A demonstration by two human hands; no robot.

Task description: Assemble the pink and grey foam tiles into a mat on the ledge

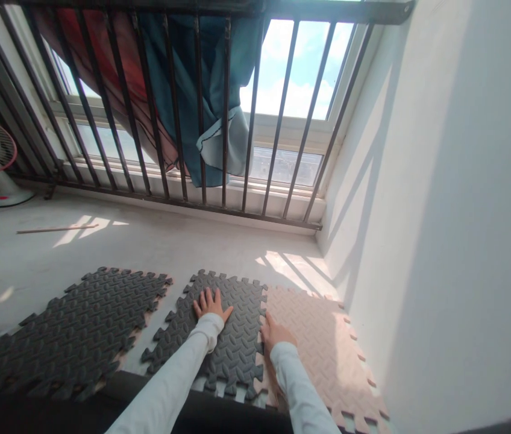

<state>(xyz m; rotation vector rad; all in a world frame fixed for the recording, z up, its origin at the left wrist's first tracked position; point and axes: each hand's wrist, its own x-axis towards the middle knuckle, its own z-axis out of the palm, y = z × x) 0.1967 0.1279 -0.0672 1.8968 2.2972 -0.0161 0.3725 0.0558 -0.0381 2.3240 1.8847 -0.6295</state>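
Observation:
My left hand [211, 305] lies flat on a dark grey foam floor tile [241, 325], its fingers spread. Along that tile's right side sits a pale pink foam tile [319, 337], and their toothed edges meet. At this seam my right hand [278, 333] presses down, its index finger pointing forward along the joint and its other fingers curled under and partly hidden. Whether anything is in those fingers cannot be made out. To the left lies a separate stack of dark grey foam tiles [88, 319], with pink edges showing beneath its right side.
A dark metal railing [223, 208] runs before the window, with red cloth [120, 72] and blue cloth [183, 90] hanging behind its bars. A white wall [454, 241] rises at right. A fan [0, 190] stands at far left, near a thin stick [56, 229] on the floor.

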